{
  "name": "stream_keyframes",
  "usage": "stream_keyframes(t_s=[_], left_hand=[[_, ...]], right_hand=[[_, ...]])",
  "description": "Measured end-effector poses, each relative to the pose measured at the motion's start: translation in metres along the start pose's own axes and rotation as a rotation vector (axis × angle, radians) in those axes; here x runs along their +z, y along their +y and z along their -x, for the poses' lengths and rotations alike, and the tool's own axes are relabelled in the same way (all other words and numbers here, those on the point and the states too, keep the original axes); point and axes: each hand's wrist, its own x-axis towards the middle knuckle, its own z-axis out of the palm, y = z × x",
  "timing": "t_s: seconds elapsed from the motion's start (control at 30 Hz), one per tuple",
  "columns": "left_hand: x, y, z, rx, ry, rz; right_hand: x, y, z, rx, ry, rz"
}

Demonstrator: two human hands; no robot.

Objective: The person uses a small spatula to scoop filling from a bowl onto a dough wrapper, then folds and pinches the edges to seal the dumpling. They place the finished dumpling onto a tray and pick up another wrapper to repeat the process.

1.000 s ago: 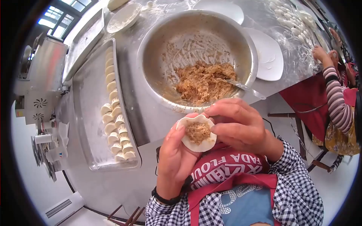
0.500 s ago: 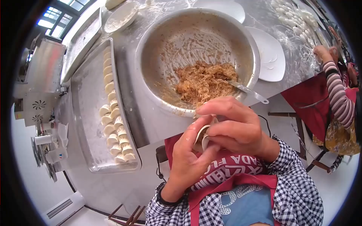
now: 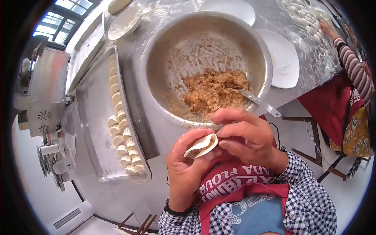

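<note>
A folded dough wrapper [image 3: 201, 146] with some filling showing in its slit lies in my left hand [image 3: 184, 164], pinched between thumb and fingers. My right hand [image 3: 250, 141] is at the wrapper's right end, its fingers curved and apart, the fingertips close to the dough; whether they touch it I cannot tell. Just beyond both hands stands a large metal bowl [image 3: 156, 98] with brown minced filling [image 3: 215, 92] and a metal spatula [image 3: 260, 103] leaning on the rim. Left of the bowl, a metal tray [image 3: 94, 129] holds rows of pleated dumplings [image 3: 125, 147].
White plates [image 3: 282, 58] stand beyond and right of the bowl. A flour bowl [image 3: 125, 23] and another tray [image 3: 84, 51] are at the upper left. At the upper right, a co-worker's hand [image 3: 328, 29] reaches to small dough pieces [image 3: 303, 17]. A stool [image 3: 313, 137] stands at right.
The wrapper has turned so its slit faces up. My left hand has moved left and down, and my right fingers have spread away from it. The co-worker's hand has moved toward the dough pieces.
</note>
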Motion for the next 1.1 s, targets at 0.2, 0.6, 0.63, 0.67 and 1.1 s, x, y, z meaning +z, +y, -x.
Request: stream_keyframes(t_s=[0.2, 0.6, 0.63, 0.67, 1.1], left_hand=[[0.005, -0.006, -0.001, 0.008, 0.081, -0.020], [0.006, -0.015, 0.002, 0.122, 0.079, -0.119], [0.006, -0.015, 0.003, 0.124, 0.072, -0.144], [0.005, -0.015, 0.004, 0.125, 0.073, -0.143], [0.009, -0.010, 0.002, -0.029, 0.086, -0.061]], right_hand=[[0.009, 0.001, 0.000, -0.014, 0.021, -0.096], [0.010, 0.001, -0.004, -0.224, 0.015, 0.116], [0.010, 0.003, -0.005, -0.273, 0.026, 0.124], [0.010, 0.003, -0.006, -0.273, 0.025, 0.124], [0.010, -0.003, -0.004, 0.015, -0.009, -0.050]])
